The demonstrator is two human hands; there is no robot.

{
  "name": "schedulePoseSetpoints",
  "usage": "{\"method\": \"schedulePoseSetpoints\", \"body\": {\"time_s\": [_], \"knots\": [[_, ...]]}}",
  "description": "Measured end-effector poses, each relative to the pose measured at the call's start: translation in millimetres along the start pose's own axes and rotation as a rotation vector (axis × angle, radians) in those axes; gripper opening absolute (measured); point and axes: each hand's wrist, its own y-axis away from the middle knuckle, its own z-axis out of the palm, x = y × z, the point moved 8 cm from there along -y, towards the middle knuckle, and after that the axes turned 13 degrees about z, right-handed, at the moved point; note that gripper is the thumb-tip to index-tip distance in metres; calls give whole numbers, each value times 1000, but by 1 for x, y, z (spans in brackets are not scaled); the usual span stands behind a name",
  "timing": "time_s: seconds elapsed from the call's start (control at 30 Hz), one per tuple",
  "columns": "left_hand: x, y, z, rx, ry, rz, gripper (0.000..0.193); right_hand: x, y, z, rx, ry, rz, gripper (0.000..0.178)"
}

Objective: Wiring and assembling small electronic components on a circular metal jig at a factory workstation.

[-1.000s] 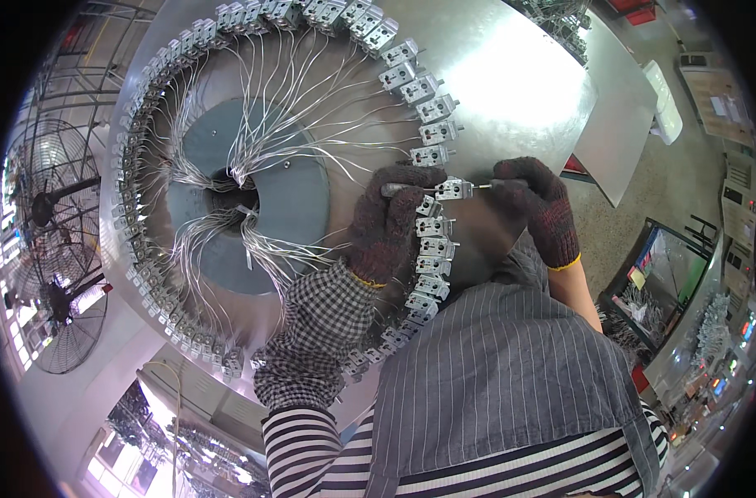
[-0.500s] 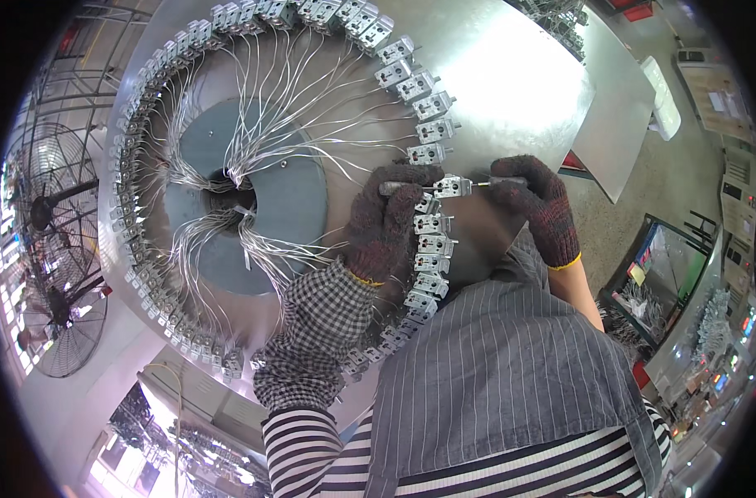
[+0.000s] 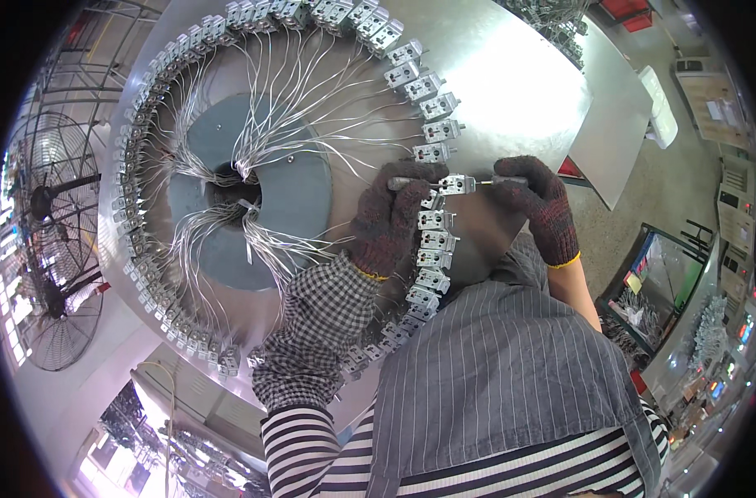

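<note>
My left hand [image 3: 388,220], in a dark knitted glove, is closed around a small grey rod-like handle [image 3: 401,183]. A thin shaft runs from it toward a silver metal control unit [image 3: 458,184], a boxy part with round holes, at the right side of a ring of similar units. My right hand [image 3: 537,195], gloved too, pinches a grey-handled screwdriver-like tool [image 3: 509,181]. Its thin shaft points left and meets the unit's outer stem. The left fingers lie right beside the unit; whether they also touch it is hidden.
Several like units [image 3: 436,241] line the rim of a round metal table [image 3: 365,137]. Thin silvery wires [image 3: 270,141] run from them to a dark opening inside a grey disc [image 3: 299,191]. Black fans [image 3: 58,199] stand at left; a glass-topped stand [image 3: 660,282] is at right.
The whole view has shifted slightly. Both hands keep the same grips at the same unit, with little visible movement of the tools.
</note>
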Motion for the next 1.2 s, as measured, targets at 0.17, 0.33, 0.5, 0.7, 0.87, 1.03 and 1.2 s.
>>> {"method": "schedulePoseSetpoints", "body": {"time_s": [0.17,0.33,0.5,0.7,0.87,1.03,1.2], "knots": [[4,2,3,119,13,-104,26,-1,2,-2,20,25,-102,28],[2,5,3,151,-103,-99,36,2,6,-5,30,-5,-47,28],[3,7,11,196,-7,-55,32,9,6,-9,29,-2,-105,26],[22,-7,8,91,-71,99,28,15,3,-11,61,-64,-128,24],[41,-15,-7,62,-93,108,27,28,5,-29,133,-113,-119,23],[0,4,-12,-63,-209,23,38,20,0,-25,145,-85,-102,25],[-14,-1,-18,-2,-115,-10,34,26,-8,-12,76,-98,15,30]]}}
